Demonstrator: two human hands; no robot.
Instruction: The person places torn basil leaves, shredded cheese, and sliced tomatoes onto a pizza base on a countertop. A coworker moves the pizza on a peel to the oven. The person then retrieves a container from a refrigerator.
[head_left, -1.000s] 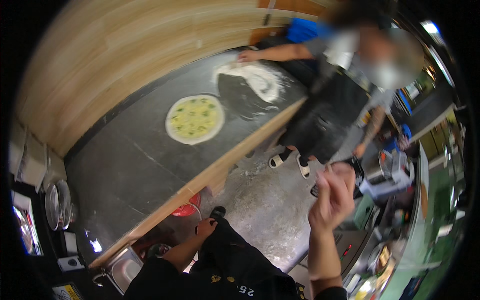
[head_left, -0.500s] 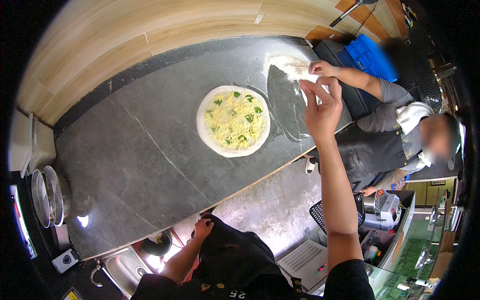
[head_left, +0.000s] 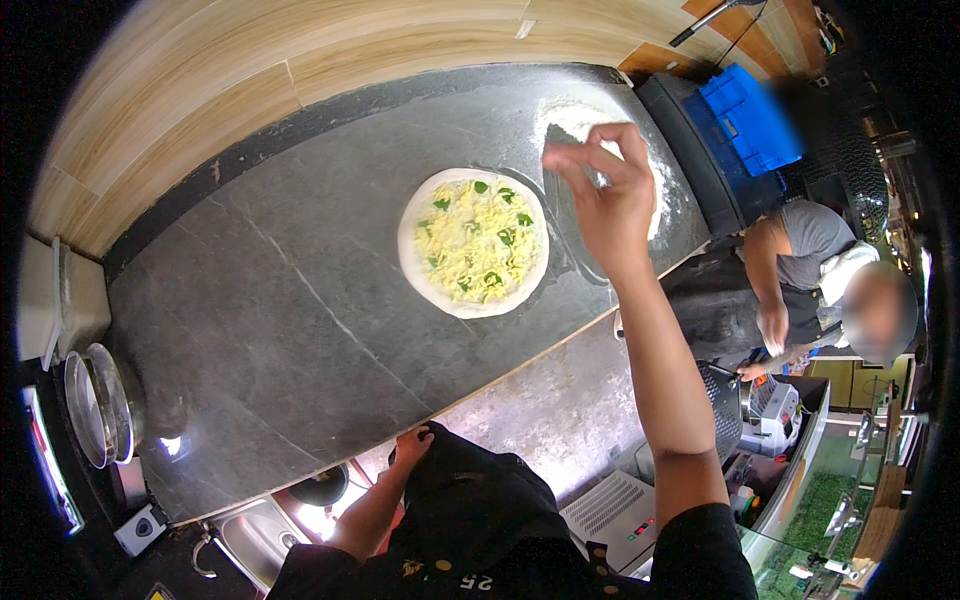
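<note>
A round of raw pizza dough (head_left: 411, 255) lies on the grey counter, topped with shredded yellow cheese (head_left: 455, 245) and several green leaves. My right hand (head_left: 615, 200) is raised above the counter to the right of the dough. Its thumb and fingertips are pinched together, and whatever is between them is too small to make out. Low by the counter's near edge, against my black apron, my left hand (head_left: 412, 443) has its fingers curled. What it grips, if anything, is hidden.
White flour (head_left: 575, 112) is spread on the grey counter (head_left: 250, 330) at the far right. A co-worker (head_left: 790, 260) stands to the right, near a blue crate (head_left: 750, 120). Round clear lids (head_left: 88, 405) stand at the left end; a sink (head_left: 255, 535) is below.
My right hand has moved left, nearer the dough, still pinched. My left hand has shifted slightly up to the counter edge. The co-worker's arm has drawn back from the flour.
</note>
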